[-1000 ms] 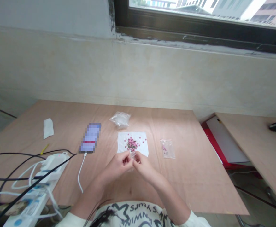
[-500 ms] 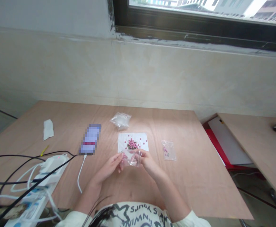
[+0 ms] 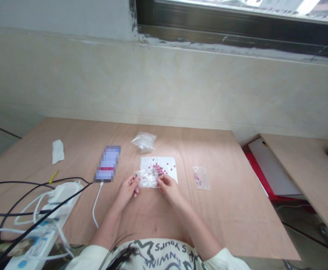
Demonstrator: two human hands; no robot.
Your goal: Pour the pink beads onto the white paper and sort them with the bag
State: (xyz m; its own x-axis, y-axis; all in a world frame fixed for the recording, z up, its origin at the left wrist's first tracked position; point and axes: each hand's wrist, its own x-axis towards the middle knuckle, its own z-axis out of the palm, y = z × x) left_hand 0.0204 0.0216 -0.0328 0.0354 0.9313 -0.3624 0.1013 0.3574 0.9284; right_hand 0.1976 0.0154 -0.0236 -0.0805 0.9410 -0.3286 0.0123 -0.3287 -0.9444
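Stretched between my two hands is a small clear plastic bag [image 3: 148, 180], held above the near part of a white sheet of paper [image 3: 145, 162]. My left hand [image 3: 128, 188] pinches the bag's left side; pinkish spots show by its lower fingers, too small to tell whether they are beads or fingertips. At the opposite side, the thumb and fingers of my right hand [image 3: 168, 188] are closed on the bag's edge. A loose pile of small pink beads [image 3: 158, 169] lies on the paper just beyond, with several strays around it. What the bag contains is unclear.
Right of the paper lies a clear zip bag [image 3: 204, 179] with a few pink pieces. Behind it is a bundle of clear bags [image 3: 144, 142]. Leftward are a phone [image 3: 107, 163] on a white cable, a white paper scrap [image 3: 57, 152], and a power strip [image 3: 44, 234] with tangled cords.
The bag has been spread flatter between my hands and raised slightly over the paper. My left hand has moved left and up, away from my right hand.
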